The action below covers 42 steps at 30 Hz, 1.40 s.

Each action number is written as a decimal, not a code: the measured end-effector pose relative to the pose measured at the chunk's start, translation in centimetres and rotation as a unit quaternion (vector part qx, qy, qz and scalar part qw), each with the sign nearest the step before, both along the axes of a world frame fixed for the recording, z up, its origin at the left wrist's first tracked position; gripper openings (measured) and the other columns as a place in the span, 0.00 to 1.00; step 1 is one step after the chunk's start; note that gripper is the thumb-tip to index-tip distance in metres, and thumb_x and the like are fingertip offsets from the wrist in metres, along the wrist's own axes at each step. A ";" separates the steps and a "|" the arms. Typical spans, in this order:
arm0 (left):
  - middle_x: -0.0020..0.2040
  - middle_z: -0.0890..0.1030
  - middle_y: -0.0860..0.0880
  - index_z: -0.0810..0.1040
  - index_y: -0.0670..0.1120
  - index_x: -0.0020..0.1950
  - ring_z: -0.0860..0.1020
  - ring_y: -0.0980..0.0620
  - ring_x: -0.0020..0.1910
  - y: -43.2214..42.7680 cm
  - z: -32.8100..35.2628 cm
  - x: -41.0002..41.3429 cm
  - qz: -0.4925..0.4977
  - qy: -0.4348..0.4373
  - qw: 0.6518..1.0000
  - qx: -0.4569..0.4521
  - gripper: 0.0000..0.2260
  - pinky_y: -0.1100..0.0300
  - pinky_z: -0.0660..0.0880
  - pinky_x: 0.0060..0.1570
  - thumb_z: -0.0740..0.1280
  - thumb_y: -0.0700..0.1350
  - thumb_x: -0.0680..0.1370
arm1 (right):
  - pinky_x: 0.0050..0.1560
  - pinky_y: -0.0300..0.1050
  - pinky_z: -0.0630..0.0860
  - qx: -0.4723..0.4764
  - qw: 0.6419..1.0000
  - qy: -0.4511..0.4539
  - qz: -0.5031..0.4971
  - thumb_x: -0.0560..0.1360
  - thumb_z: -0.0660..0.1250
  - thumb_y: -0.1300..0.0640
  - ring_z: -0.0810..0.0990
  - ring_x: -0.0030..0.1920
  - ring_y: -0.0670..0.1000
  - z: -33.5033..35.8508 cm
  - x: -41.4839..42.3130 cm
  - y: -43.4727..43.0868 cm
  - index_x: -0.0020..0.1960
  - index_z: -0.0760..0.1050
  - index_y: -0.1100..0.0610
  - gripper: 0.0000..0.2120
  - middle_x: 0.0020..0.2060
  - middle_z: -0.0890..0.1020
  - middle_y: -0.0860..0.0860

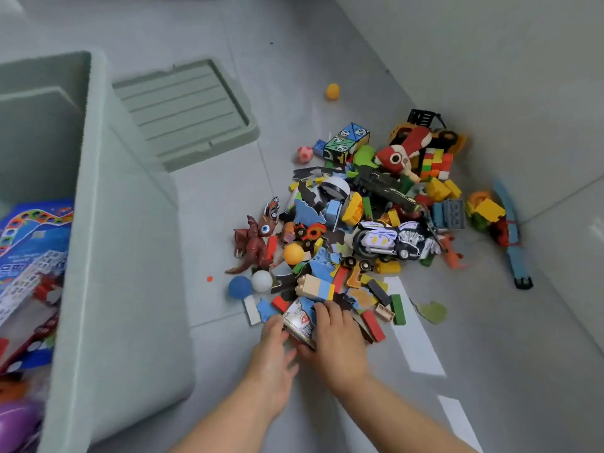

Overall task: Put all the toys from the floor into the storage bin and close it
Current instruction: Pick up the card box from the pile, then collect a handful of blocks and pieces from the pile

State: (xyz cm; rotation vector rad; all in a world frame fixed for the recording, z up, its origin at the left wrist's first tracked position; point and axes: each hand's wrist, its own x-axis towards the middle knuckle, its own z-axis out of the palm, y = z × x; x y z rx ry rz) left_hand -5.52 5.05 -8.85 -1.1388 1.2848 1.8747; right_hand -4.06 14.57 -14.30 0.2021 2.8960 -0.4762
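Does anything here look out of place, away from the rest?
Yes. One orange ball lies alone on the floor, well apart from the toy pile. A tiny orange speck sits loose left of the pile. The bin's lid lies flat on the floor beside the storage bin.

Both hands, left [273, 349] and right [338, 341], clasp printed card pack [298, 323] at toy pile [369, 217] edge; bin [108, 256] open.
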 end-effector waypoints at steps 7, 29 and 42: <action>0.48 0.81 0.48 0.76 0.44 0.61 0.76 0.49 0.52 1.0 0.4 -0.2 0.006 -0.044 0.999 -0.001 0.14 0.51 0.67 0.60 0.62 0.49 0.79 | 0.32 0.41 0.76 -0.103 0.991 0.079 0.030 0.56 0.75 0.53 0.79 0.37 0.53 -0.8 0.9 1.1 0.50 0.80 0.54 0.22 0.41 0.79 0.51; 0.46 0.85 0.48 0.81 0.56 0.48 0.84 0.46 0.42 -20.3 21.5 2.5 0.001 0.416 0.908 -0.036 0.27 0.52 0.80 0.37 0.81 0.56 0.51 | 0.54 0.36 0.73 -0.165 0.822 0.436 0.327 0.74 0.69 0.60 0.77 0.51 0.46 24.5 1.5 -13.0 0.60 0.75 0.53 0.15 0.53 0.75 0.48; 0.65 0.74 0.44 0.67 0.47 0.68 0.77 0.46 0.54 -31.4 14.3 -4.0 -0.008 0.251 0.923 -0.290 0.23 0.52 0.74 0.54 0.67 0.51 0.76 | 0.61 0.31 0.67 -0.211 0.939 -0.016 0.272 0.77 0.62 0.58 0.69 0.66 0.43 22.8 -3.7 -22.8 0.69 0.64 0.46 0.22 0.71 0.56 0.40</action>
